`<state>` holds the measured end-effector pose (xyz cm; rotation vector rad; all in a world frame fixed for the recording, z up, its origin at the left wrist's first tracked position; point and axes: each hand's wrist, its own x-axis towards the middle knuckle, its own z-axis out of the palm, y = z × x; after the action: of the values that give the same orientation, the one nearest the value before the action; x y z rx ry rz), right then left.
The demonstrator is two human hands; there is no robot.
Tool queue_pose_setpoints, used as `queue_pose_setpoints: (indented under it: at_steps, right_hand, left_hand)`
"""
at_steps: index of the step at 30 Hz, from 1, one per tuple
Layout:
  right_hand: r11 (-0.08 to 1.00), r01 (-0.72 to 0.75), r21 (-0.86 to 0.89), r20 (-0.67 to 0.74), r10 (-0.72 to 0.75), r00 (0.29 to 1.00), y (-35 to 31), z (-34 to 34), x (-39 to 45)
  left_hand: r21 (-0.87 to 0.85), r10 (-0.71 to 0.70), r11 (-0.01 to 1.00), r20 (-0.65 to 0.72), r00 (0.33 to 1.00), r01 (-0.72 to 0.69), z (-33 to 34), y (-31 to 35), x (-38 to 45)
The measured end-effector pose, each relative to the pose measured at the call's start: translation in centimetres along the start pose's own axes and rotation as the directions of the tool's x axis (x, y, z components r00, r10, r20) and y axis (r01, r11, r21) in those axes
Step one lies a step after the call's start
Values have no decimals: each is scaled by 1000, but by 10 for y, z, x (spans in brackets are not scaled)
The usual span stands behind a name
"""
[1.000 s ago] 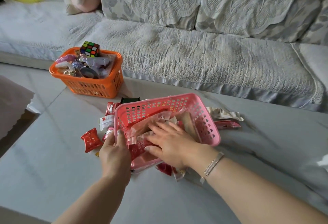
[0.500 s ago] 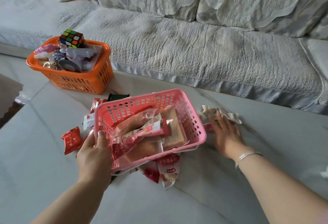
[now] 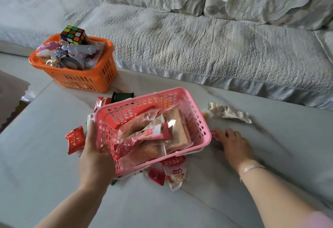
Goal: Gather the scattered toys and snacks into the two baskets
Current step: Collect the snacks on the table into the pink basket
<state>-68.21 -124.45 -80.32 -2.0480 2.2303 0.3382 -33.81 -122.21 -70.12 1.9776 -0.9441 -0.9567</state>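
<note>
the left hand point(image 3: 95, 157) has its grip clamped on the near-left rim of the pink basket point(image 3: 201, 119), thumb over the edge, tipping it so the open side faces the person. inside lie wrapped bread slices and a pink snack bar. the right hand point(image 3: 234, 144) lies on the counter point(image 3: 234, 200) at 3 o'clock of the basket, its grip apart, fingertips touching a small pink packet point(image 3: 213, 134) just beside the basket's wall.

the step in hand looks like picking up that packet. to do it well, pinch the packet by its crimped end rather than sliding it, since it sits tight against the basket, then drop it over the low rim while the left hand holds the tilt steady. tip too far and the bread may slip out.

more is left: a silver wrapper point(image 3: 228, 113) at 2 o'clock, a red packet point(image 3: 75, 139) at 9 o'clock, red and white packets point(image 3: 173, 173) under the near edge at 6 o'clock, and a dark packet point(image 3: 122, 96) at 11 o'clock. lift the basket clear to reach those beneath.

the orange basket point(image 3: 97, 81), farther off at 10 o'clock, holds toys, a cube point(image 3: 73, 35) on top.
</note>
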Motion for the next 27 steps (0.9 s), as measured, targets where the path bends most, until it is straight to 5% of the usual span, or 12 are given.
queue_pose_setpoints:
  at_steps: [5, 11, 14, 18, 23, 27]
  right_hand:
    - [992, -103, 74, 45, 100, 994, 6, -3, -18]
    - [900, -180, 397, -196, 274, 941, 6, -35, -44]
    - [899, -29, 437, -447, 245, 860, -12, -75, -36]
    - [902, 379, 209, -698, -135, 704, -68, -136, -31]
    - [733, 674, 87, -535, -536, 653, -156, -151, -30]
    - [787, 602, 135, 56, -613, 788, -190, -134, -36]
  left_hand:
    - [140, 5, 990, 55, 998, -12, -6, 6, -3]
    - [163, 15, 986, 71, 997, -27, -8, 11, 0]
    - [140, 25, 990, 62, 998, -33, -7, 15, -4]
    - [105, 19, 994, 63, 998, -25, -5, 17, -8]
    - [37, 40, 998, 34, 999, -41, -4, 11, -3]
    - [11, 42, 999, 2, 999, -42, -4, 6, 0]
